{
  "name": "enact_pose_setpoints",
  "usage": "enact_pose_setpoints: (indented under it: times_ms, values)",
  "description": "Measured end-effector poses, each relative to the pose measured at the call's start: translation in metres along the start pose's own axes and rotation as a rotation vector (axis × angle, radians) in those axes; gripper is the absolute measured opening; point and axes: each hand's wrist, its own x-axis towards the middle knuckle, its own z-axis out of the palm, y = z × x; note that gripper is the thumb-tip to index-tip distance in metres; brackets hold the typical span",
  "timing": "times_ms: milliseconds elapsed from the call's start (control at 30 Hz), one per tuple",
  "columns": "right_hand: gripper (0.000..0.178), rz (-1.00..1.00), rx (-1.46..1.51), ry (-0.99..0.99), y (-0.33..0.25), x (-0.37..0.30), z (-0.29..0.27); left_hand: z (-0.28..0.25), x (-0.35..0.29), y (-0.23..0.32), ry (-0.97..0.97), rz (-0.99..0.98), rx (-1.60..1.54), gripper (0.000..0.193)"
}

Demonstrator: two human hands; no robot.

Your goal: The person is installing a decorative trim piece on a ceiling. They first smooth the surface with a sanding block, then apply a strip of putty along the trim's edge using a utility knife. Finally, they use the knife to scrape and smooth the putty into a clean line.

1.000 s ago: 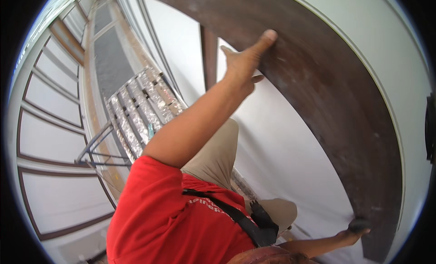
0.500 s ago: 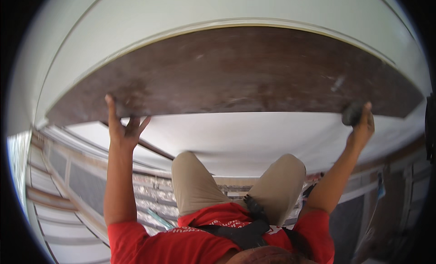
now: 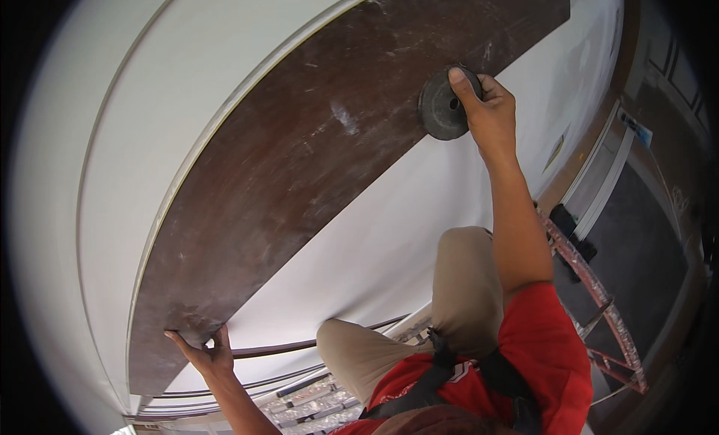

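Observation:
A long dark-brown board (image 3: 292,173) lies lengthwise against a white panelled surface (image 3: 180,68), slanting from lower left to upper right. My right hand (image 3: 494,120) is closed on a dark round disc (image 3: 442,109) with a small hole in its middle, thumb across its face. The disc is up against the board's near edge, towards the upper right end. At the lower left end, my left hand (image 3: 212,356) touches the board near the same edge, fingers spread apart; what its palm touches is partly hidden. Pale scuffs and smudges mark the board.
A smooth white surface (image 3: 374,218) stretches between the board and my bent knees (image 3: 468,278). At the right stands a paint-spattered reddish metal frame (image 3: 599,300), beside a dark grey panel (image 3: 644,248). Slatted, spattered planks (image 3: 318,401) show below my legs.
My view has turned, so the board now slants instead of running across. The disc in my right hand now shows its flat face. My left hand remains at the board's left end.

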Motion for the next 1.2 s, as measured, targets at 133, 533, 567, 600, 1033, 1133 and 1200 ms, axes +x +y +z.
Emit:
enact_pose_setpoints:
  times_ms: [133, 533, 567, 600, 1033, 1133, 1200]
  values:
    - [0.054, -0.009, 0.019, 0.034, -0.001, -0.004, 0.002, 0.003, -0.005, 0.001, 0.012, 0.023, 0.048, 0.103]
    - [0.049, 0.050, 0.046, -0.015, 0.001, -0.001, 0.000, 0.000, -0.004, 0.001, 0.046, 0.028, 0.015, 0.103]
    - [0.049, 0.037, 0.042, -0.012, 0.001, 0.000, -0.001, -0.001, -0.001, 0.003, 0.013, 0.027, 0.027, 0.103]
    - [0.049, 0.025, 0.032, -0.019, 0.001, 0.000, -0.002, -0.005, 0.001, 0.003, -0.009, 0.022, 0.036, 0.103]
    - [0.038, -0.195, 0.005, -0.048, -0.026, 0.008, -0.031, -0.006, 0.011, 0.000, 0.020, 0.000, -0.079, 0.097]
    - [0.025, -0.513, -0.018, -0.023, -0.061, 0.006, -0.043, -0.005, 0.008, 0.003, 0.093, -0.014, -0.068, 0.097]
    - [0.021, -0.731, -0.129, 0.005, -0.077, 0.010, -0.056, 0.000, 0.003, 0.005, 0.106, -0.019, -0.055, 0.098]
